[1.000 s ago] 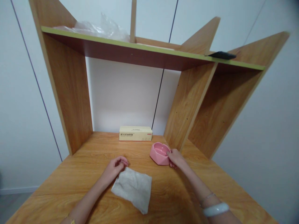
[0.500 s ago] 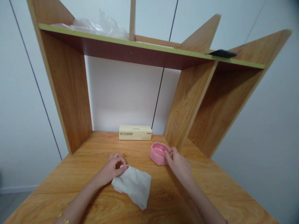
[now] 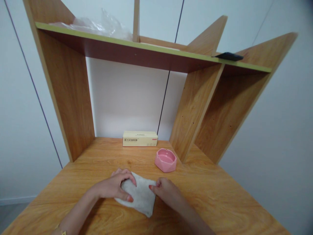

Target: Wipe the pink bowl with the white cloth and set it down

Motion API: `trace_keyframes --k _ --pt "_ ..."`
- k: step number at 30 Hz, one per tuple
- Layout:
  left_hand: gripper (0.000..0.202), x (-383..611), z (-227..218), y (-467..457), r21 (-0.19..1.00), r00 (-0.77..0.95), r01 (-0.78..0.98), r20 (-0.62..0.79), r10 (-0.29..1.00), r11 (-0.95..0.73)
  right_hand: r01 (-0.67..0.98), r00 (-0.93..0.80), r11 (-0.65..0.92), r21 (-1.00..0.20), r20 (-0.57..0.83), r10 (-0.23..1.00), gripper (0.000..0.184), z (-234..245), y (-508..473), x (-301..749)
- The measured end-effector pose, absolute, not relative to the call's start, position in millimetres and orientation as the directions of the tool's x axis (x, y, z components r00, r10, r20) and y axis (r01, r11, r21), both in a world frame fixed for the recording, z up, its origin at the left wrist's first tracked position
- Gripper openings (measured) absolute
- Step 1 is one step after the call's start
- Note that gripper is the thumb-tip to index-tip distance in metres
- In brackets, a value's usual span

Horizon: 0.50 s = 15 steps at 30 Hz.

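Observation:
A pale grey-white cloth (image 3: 143, 197) lies on the wooden desk in front of me. My left hand (image 3: 119, 186) rests on the cloth's left part, thumb and index finger spread apart on its surface. At the right edge of the cloth, my right hand (image 3: 165, 191) pinches the upper corner between thumb and curled fingers. Just beyond that hand stands a pink faceted ashtray (image 3: 165, 164), upright and touched by neither hand.
A long cream box (image 3: 140, 141) with printed characters stands at the back of the desk (image 3: 227, 202). Wooden side panels (image 3: 66, 98) carry a green-edged shelf (image 3: 117, 42) overhead. On it lie clear plastic film (image 3: 97, 27) and a flat dark object (image 3: 230, 56).
My right hand has let go of the ashtray and come back to the cloth's right corner. My left hand has spread over the cloth, which now lies flatter.

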<state>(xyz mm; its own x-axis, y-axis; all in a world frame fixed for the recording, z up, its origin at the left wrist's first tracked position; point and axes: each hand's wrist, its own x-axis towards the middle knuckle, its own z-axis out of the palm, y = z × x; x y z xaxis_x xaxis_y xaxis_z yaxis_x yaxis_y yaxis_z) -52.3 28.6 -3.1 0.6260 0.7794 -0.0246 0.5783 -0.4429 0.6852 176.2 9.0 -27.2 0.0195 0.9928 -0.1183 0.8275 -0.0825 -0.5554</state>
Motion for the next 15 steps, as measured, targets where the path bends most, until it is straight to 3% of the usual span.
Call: trace_keyframes --k 4,8,15 --pt "0.05 -51 -6 29 0.723 0.615 0.549 -0.011 0.788 -0.418 0.826 0.016 -0.064 -0.56 -0.09 0.996 0.019 -30 18 190" --pt "0.039 -47 -7 28 0.782 0.58 0.472 0.072 0.812 -0.406 0.897 0.008 -0.062 -0.437 -0.125 0.992 0.021 -18 30 229" --pt "0.024 -34 -17 27 0.709 0.499 0.531 0.181 0.848 -0.464 0.937 0.148 -0.17 -0.306 -0.094 0.985 0.019 -1 50 302"
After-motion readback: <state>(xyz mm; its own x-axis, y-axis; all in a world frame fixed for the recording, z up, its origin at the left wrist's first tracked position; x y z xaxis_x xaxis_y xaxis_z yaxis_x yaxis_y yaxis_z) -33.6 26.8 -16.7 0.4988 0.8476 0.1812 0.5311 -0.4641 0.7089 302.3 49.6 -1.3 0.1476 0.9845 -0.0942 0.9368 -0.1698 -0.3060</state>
